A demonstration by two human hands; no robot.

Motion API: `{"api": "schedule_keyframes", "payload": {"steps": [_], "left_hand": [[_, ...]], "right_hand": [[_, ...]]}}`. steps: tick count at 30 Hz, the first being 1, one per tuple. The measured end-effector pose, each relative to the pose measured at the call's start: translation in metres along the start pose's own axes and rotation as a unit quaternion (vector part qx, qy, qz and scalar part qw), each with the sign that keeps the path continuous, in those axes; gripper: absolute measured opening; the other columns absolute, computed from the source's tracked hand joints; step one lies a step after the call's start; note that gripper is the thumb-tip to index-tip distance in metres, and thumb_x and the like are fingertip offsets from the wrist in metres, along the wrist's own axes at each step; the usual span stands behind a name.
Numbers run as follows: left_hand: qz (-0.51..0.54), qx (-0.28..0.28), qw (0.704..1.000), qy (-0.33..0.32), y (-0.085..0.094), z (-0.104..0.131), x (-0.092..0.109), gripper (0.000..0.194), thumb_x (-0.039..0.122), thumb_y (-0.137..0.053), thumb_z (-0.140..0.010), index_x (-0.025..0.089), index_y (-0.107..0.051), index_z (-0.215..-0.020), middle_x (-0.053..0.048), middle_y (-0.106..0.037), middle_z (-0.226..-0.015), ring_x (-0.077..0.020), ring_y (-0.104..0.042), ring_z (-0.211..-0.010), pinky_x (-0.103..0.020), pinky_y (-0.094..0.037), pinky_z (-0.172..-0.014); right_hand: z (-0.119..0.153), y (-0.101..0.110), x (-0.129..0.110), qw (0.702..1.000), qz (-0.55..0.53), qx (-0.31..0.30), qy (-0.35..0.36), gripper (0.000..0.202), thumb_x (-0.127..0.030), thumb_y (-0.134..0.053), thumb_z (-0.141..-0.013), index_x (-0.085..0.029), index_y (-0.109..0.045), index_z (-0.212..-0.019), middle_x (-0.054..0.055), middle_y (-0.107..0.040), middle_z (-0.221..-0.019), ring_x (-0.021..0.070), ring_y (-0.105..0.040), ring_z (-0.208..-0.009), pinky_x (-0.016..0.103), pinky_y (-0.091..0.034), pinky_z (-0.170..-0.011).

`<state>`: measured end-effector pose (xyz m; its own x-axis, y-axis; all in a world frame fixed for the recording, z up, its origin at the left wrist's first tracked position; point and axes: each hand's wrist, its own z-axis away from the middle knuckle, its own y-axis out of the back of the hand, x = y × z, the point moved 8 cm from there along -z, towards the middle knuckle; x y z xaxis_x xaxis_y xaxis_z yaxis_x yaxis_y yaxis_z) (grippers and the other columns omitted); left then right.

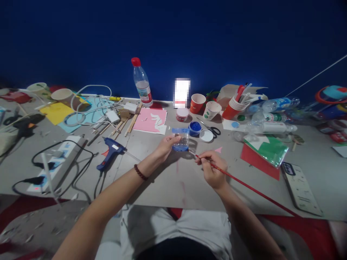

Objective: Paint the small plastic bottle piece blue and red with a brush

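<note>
My left hand (166, 146) is closed on a clear plastic piece (180, 139), perhaps cut from a bottle, with blue bands along its top and bottom edges. A long red paintbrush (244, 185) is gripped in my right hand (213, 167), its tip at the lower right edge of the plastic piece. Just beyond stands an open jar of blue paint (195, 128). Its white lid (206, 135) lies beside it, close to black-handled scissors (214, 131). Behind the plastic piece sits a closed jar (182, 115) with a pale lid.
To the left lie a blue glue gun (112, 151), a power strip (58, 164) with cables, and pink paper (150, 120). A water bottle (142, 85) and paper cups (197, 103) stand at the back. Plastic bottles (273, 117), green sheets (268, 150) and a phone (300, 187) are right.
</note>
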<state>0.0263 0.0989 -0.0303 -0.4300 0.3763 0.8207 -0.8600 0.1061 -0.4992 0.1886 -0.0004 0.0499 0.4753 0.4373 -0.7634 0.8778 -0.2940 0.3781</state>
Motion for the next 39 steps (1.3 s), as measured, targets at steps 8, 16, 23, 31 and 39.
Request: {"api": "schedule_keyframes", "payload": {"steps": [8, 16, 23, 31, 39], "left_hand": [[-0.006, -0.025, 1.000, -0.005, -0.006, 0.003, 0.001, 0.043, 0.044, -0.091, -0.058, 0.015, -0.076, -0.086, -0.006, -0.075, -0.082, -0.0181, -0.066, -0.071, -0.034, -0.052, -0.071], [0.000, -0.026, 1.000, 0.003, -0.006, 0.003, 0.001, 0.039, 0.041, -0.091, -0.058, 0.014, -0.074, -0.081, -0.006, -0.076, -0.081, -0.0185, -0.068, -0.073, -0.033, -0.051, -0.074], [0.005, -0.002, 1.000, 0.010, -0.001, 0.000, 0.000, 0.043, 0.044, -0.093, -0.052, 0.016, -0.073, -0.077, -0.005, -0.075, -0.078, -0.0187, -0.067, -0.074, -0.035, -0.049, -0.080], [-0.009, -0.011, 1.000, -0.001, 0.001, -0.004, 0.000, 0.037, 0.047, -0.091, -0.057, 0.020, -0.074, -0.075, -0.005, -0.075, -0.080, -0.0208, -0.068, -0.081, -0.036, -0.049, -0.083], [0.001, -0.004, 1.000, -0.006, -0.002, 0.001, 0.000, 0.046, 0.045, -0.092, -0.055, 0.017, -0.076, -0.087, -0.006, -0.076, -0.084, -0.0196, -0.068, -0.081, -0.036, -0.050, -0.083]], "right_hand": [[-0.004, -0.009, -0.026, 0.997, -0.014, -0.039, 0.069, 0.016, -0.016, -0.048, -0.089, -0.025, -0.060, -0.082, 0.000, -0.069, -0.070, 0.0172, -0.068, -0.069, 0.031, -0.056, -0.063], [-0.006, -0.009, -0.018, 0.998, -0.038, -0.039, 0.025, 0.015, -0.017, -0.049, -0.088, -0.024, -0.060, -0.081, 0.001, -0.070, -0.071, 0.0155, -0.067, -0.064, 0.029, -0.056, -0.060], [-0.006, 0.000, -0.006, 1.000, -0.024, -0.005, -0.019, 0.015, -0.016, -0.050, -0.088, -0.023, -0.060, -0.081, -0.001, -0.070, -0.068, 0.0141, -0.067, -0.059, 0.026, -0.054, -0.057], [-0.006, 0.008, 0.010, 0.998, 0.045, 0.019, -0.048, 0.012, -0.016, -0.052, -0.085, -0.024, -0.060, -0.080, -0.002, -0.071, -0.066, 0.0158, -0.066, -0.059, 0.027, -0.052, -0.056], [-0.003, 0.000, -0.015, 0.998, 0.033, 0.001, 0.055, 0.016, -0.015, -0.049, -0.088, -0.024, -0.060, -0.081, 0.000, -0.068, -0.068, 0.0159, -0.066, -0.063, 0.030, -0.053, -0.060]]}}
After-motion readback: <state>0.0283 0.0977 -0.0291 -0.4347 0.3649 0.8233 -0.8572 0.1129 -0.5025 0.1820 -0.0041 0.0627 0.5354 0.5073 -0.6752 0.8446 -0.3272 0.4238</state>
